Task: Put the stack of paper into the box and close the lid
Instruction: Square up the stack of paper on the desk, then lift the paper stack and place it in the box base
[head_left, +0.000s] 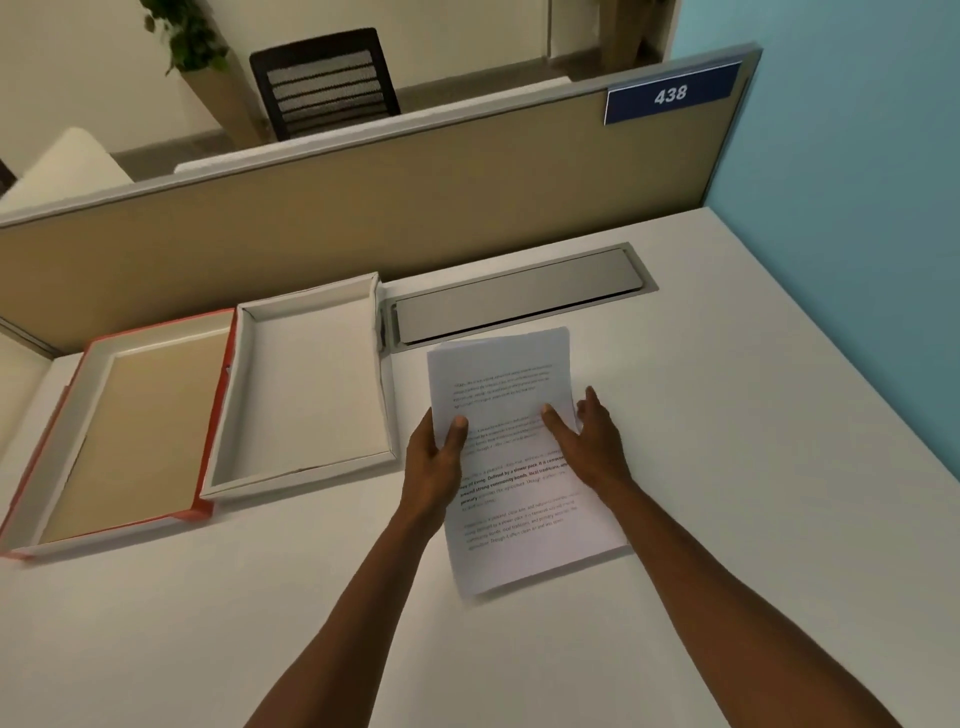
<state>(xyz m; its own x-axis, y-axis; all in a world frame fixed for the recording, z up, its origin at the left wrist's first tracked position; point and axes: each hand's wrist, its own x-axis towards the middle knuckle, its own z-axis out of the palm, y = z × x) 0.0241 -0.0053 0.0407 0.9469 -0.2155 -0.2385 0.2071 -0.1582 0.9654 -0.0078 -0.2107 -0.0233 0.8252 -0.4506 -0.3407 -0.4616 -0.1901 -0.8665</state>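
We hold the paper (519, 457) on the tabletop (727, 415) just right of the open box (306, 470), left hand (434, 457) pinching its left edge, right hand (589, 441) spread on its right, its long axis running away from us, the left hand nearer the box.

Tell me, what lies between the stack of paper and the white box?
Only the left hand at the paper's edge and bare desk, in the head view, before the white box.

Both my forearms reach forward, bare, converging slightly. My left grip (435, 453) pinches the stack of paper (511, 483) at its left edge, thumb on top. My right grip (587, 441) lies spread, fingers (558, 423) flat along the right edge.
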